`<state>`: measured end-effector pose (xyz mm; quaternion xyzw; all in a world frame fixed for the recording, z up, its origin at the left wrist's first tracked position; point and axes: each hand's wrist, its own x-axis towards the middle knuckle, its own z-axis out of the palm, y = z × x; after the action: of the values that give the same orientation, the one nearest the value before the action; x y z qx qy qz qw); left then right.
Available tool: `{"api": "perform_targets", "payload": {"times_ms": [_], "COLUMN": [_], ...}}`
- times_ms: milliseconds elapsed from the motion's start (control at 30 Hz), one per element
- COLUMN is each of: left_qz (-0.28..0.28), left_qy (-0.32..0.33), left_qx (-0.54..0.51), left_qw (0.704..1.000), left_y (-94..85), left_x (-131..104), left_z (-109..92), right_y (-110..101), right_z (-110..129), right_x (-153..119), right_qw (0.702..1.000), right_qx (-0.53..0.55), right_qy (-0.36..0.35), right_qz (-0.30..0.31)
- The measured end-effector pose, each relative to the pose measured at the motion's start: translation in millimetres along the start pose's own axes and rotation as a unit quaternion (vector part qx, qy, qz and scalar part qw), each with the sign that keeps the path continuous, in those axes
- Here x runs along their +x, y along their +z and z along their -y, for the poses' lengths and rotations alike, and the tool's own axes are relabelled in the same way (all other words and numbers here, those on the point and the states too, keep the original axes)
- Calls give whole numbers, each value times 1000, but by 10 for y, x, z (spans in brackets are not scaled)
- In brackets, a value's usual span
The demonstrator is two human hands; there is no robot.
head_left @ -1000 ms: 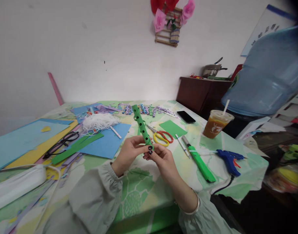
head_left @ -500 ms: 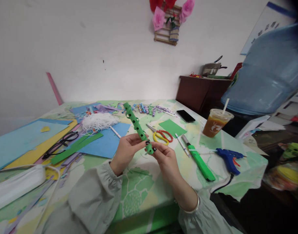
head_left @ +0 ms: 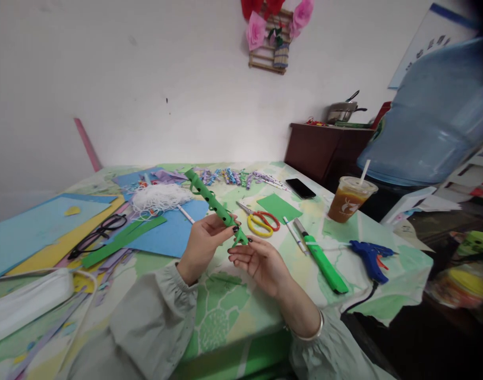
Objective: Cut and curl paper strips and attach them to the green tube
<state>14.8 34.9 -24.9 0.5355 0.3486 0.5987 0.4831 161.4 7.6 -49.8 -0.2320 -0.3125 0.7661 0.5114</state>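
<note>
A green paper tube [head_left: 211, 200] with dark round spots and small curled strips slants up to the left above the table. Its lower part is pinched between the thumb and fingers of my left hand [head_left: 202, 241]. My right hand [head_left: 267, 266] is at the tube's lower end, palm partly turned up, fingers loosely apart beneath it. The thumb tip is close to that end; whether it touches I cannot tell. Just beyond lie scissors [head_left: 260, 224] with yellow and red handles, and a green paper piece [head_left: 279, 207].
To the right are a pen [head_left: 295, 236], a green utility knife [head_left: 326, 264], a blue glue gun [head_left: 370, 258], a drink cup [head_left: 350, 200] and a phone [head_left: 300, 188]. On the left lie white string [head_left: 160, 199], glasses [head_left: 101, 232] and blue paper [head_left: 162, 237]. Rolled paper pieces [head_left: 235, 177] line the back.
The tube has tilted further left and turned, its upper end lower than before. My right hand has loosened from the lower end and rolled its palm upward. My left hand keeps its hold.
</note>
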Motion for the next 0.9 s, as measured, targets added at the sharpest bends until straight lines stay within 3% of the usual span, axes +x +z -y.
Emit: {"api": "perform_targets", "payload": {"times_ms": [167,400,733,900], "left_qz": [13,78,121,125], "left_qy": [-7,-36,-38,-36], "left_qx": [-14,-53,-79,-90], "left_qw": [1000,995,989,987], "left_y": [14,72,82,81], "left_x": [-19,-82,-98,-102], "left_z": [-8,-13,20,-11], "right_y": [-1,4,-55,-31], "right_z": [17,-15,-75,-65], "right_x": [-21,-35,18,12], "right_qw": [998,995,995,999], "right_qx": [6,14,34,-27], "right_qy": [21,25,0,-30], "right_qz": [56,91,92,30]}}
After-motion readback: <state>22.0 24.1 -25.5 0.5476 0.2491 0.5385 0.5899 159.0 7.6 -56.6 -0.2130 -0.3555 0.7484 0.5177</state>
